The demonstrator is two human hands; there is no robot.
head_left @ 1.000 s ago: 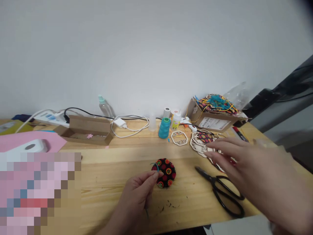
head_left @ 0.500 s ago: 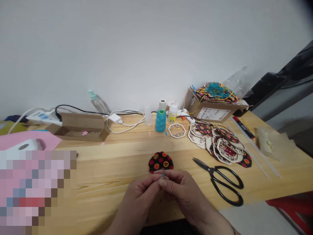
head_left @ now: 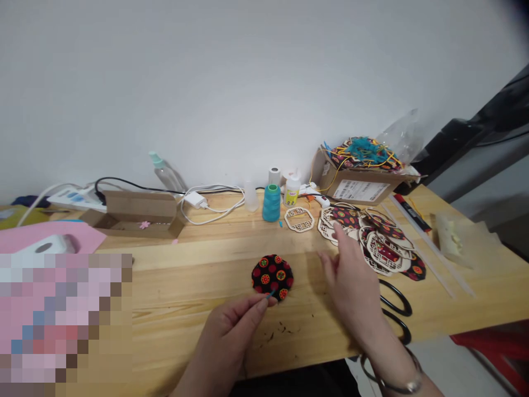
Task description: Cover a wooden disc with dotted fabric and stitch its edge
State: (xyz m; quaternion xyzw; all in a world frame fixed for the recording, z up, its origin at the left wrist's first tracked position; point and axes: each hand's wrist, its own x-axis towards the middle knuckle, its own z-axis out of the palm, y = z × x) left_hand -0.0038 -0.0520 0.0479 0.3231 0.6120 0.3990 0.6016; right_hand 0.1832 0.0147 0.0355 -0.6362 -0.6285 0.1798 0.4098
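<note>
My left hand (head_left: 235, 331) pinches a short piece of blue thread (head_left: 270, 294) between thumb and forefinger. Just beyond its fingertips a round piece of black flowered fabric (head_left: 271, 274) lies flat on the table. My right hand (head_left: 353, 281) is raised, thumb and forefinger apart, with nothing visible in it. It reaches toward a heap of wooden lattice frames and fabric-covered pieces (head_left: 388, 248). Beneath that hand lie the scissors, their blades hidden and their black handles (head_left: 399, 300) showing. A single lattice frame (head_left: 299, 219) lies farther back, near a cone of teal thread (head_left: 271, 204).
A white bottle with a yellow label (head_left: 292, 191) and a glue gun (head_left: 320, 199) are at the back. To their right stands a cardboard box (head_left: 359, 190) full of fabric and threads. An open small carton (head_left: 136, 223) sits at left. Dark scraps (head_left: 281, 330) lie up front.
My right hand has left the blue thread and moved right and forward, opening over the scissors. My left hand keeps hold of the thread, slightly further left.
</note>
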